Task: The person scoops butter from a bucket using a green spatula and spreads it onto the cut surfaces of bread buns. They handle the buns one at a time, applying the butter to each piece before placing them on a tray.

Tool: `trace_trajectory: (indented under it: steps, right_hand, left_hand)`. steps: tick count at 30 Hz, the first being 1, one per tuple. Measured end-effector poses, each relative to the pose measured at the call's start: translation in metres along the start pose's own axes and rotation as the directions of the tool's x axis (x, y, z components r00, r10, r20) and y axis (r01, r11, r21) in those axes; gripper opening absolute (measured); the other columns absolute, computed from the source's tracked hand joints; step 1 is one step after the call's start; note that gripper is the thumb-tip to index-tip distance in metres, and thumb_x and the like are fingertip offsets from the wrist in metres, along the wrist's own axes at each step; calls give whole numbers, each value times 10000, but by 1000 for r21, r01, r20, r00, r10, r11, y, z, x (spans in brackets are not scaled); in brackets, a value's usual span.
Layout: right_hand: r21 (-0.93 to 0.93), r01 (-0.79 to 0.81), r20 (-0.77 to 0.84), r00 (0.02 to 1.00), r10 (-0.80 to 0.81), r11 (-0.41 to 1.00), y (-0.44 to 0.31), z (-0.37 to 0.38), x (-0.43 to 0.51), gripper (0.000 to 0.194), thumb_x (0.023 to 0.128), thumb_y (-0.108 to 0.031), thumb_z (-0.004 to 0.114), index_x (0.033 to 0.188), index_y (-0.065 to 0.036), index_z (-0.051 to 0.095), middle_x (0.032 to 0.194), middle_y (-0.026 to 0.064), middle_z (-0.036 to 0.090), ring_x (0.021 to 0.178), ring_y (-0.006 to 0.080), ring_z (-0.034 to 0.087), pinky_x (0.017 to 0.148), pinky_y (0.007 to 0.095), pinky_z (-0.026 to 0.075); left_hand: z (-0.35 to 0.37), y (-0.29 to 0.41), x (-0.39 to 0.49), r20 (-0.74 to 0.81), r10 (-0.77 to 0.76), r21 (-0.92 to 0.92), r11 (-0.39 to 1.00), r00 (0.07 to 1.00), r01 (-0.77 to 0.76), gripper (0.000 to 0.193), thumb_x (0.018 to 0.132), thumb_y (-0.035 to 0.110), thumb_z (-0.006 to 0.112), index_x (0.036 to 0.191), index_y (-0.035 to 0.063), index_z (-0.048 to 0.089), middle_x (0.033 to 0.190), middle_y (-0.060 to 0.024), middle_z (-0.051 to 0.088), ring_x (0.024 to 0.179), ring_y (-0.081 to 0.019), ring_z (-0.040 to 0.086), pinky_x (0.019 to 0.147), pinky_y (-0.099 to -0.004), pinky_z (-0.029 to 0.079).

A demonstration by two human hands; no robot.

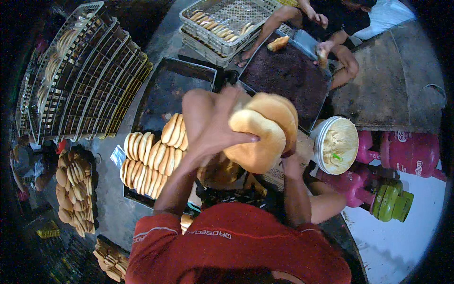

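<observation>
Both my hands hold bread buns [257, 142] in front of my chest; at least two lie one behind the other. My left hand [220, 124] grips them from the left, its thumb across the front bun, and is slightly blurred. My right hand [291, 156] holds their lower right side, its fingers mostly hidden behind the bread. Left of my forearm, rows of buns [145, 177] stand on edge in a dark tray. To the right is a white bucket [336, 145] of pale cream spread with a green-handled tool in it.
Stacked plastic crates [88, 71] rise at the left; more crates [227, 32] holding wrapped bread stand ahead. A co-worker sits beyond a dark-brown-covered tray [283, 74], bread in one hand. Pink gas cylinders [408, 152] and a green one [392, 200] lie right. An empty-looking dark tray [177, 85] is ahead left.
</observation>
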State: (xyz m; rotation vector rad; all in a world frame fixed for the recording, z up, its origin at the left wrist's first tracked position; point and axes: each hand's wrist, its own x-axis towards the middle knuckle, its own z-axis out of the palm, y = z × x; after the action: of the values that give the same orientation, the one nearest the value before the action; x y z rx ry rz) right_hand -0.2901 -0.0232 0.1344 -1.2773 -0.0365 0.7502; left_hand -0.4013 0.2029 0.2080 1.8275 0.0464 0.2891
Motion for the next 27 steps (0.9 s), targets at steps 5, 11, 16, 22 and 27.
trace_trajectory:
  steps: [5,11,16,22,27]
  right_hand:
    - [-38,-38,-185,982,31,999,56,-94,-49,592,996,-492,430,1330,-10,511,1305,142,499,1213,280,420,1024,475,302]
    - [-130,-72,-307,951,29,989,104,-142,-59,592,991,-469,424,1379,-23,463,1383,166,427,1285,328,350,1052,536,248]
    - [-280,-64,-421,905,-62,958,146,-118,-63,600,986,-449,419,1419,-33,422,1448,186,366,1345,368,290,1075,588,204]
    - [-986,78,-17,833,-553,147,95,-57,-90,618,981,-426,413,1467,-46,374,1526,210,294,1417,416,220,1104,649,151]
    - [-980,92,156,910,-385,-179,108,-37,-72,628,979,-406,404,1499,-59,344,1582,220,241,1469,453,160,1118,699,109]
  left_hand:
    - [148,-137,-25,310,-317,-439,789,896,431,830,710,190,879,1385,-13,443,1216,-139,628,1105,-218,603,978,-360,477]
    - [167,-153,-22,449,-442,-286,752,777,594,810,673,254,894,1329,6,489,1141,-141,671,1043,-232,643,911,-360,514]
    - [179,-109,-32,210,-591,79,804,779,589,996,682,343,850,1450,-21,330,1340,-287,499,1269,-426,480,1064,-464,408]
    - [164,-70,-50,-53,-452,359,823,890,440,1101,711,304,835,1531,13,161,1491,-312,299,1407,-470,288,1159,-494,285]
    - [27,-88,-48,-413,-77,331,915,907,228,966,803,378,708,1547,99,158,1546,-229,247,1430,-441,247,1131,-580,237]
